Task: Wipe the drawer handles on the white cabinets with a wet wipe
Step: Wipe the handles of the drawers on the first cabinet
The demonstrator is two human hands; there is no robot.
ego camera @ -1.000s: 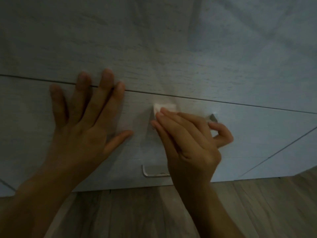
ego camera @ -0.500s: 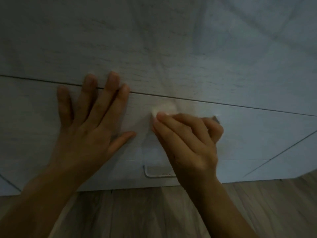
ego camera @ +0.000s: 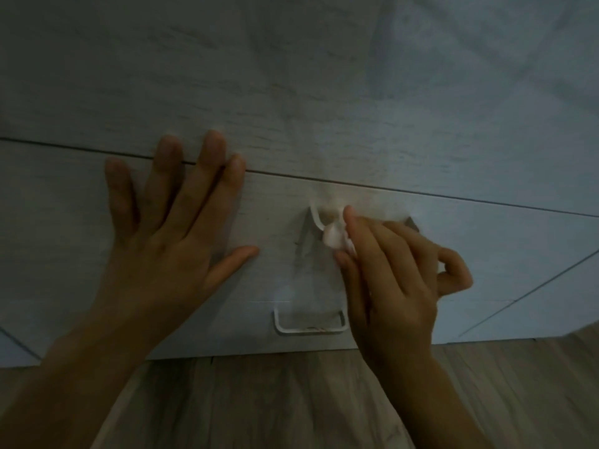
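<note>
A white cabinet front (ego camera: 324,108) with wood grain fills the view. My left hand (ego camera: 171,234) lies flat, fingers spread, on the drawer front (ego camera: 502,264), its fingertips across the seam above. My right hand (ego camera: 392,273) pinches a crumpled white wet wipe (ego camera: 334,236) against the upper white drawer handle (ego camera: 316,215), whose left end shows while the rest is behind my fingers. A second white handle (ego camera: 308,328) sits lower on the front, just left of my right wrist.
Light wooden floor (ego camera: 291,400) runs below the cabinet's bottom edge. A diagonal seam (ego camera: 531,293) marks another cabinet panel at the right. The scene is dim.
My right hand has slid right and down along the upper handle, uncovering the handle's left end; the wipe is now bunched at my fingertips. My left hand stays pressed in place.
</note>
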